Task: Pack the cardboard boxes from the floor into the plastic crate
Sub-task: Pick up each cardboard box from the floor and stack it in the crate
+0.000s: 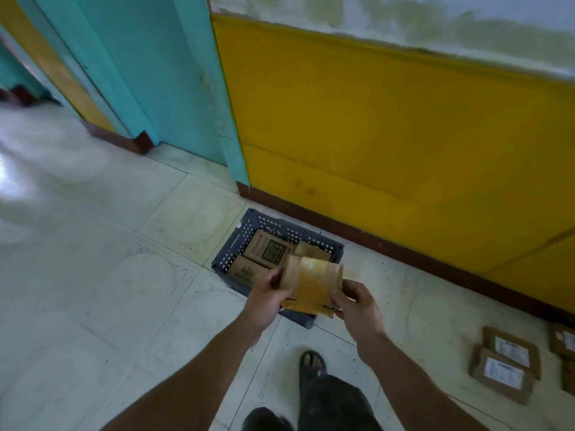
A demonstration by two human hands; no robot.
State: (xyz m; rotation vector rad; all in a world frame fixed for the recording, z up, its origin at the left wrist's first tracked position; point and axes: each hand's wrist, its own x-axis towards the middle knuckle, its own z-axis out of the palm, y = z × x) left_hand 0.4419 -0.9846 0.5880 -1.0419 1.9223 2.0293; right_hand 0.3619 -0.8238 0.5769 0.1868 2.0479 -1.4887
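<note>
A taped cardboard box [311, 283] hangs in the air over the near side of the dark blue plastic crate [231, 244]. My left hand [267, 298] grips its left edge and my right hand [357, 306] grips its right lower corner. Inside the crate lie three brown boxes: one with a printed label [269, 248], one at the near left [245, 270] and one at the far right [312, 250]. The held box hides part of the crate's interior. More cardboard boxes with white labels [505, 362] lie on the tiled floor at the lower right.
The crate stands on pale floor tiles close to a yellow wall [404, 135] with a brown skirting. A turquoise door frame [174, 73] rises at the left. My sandalled foot [312, 365] stands just below the crate.
</note>
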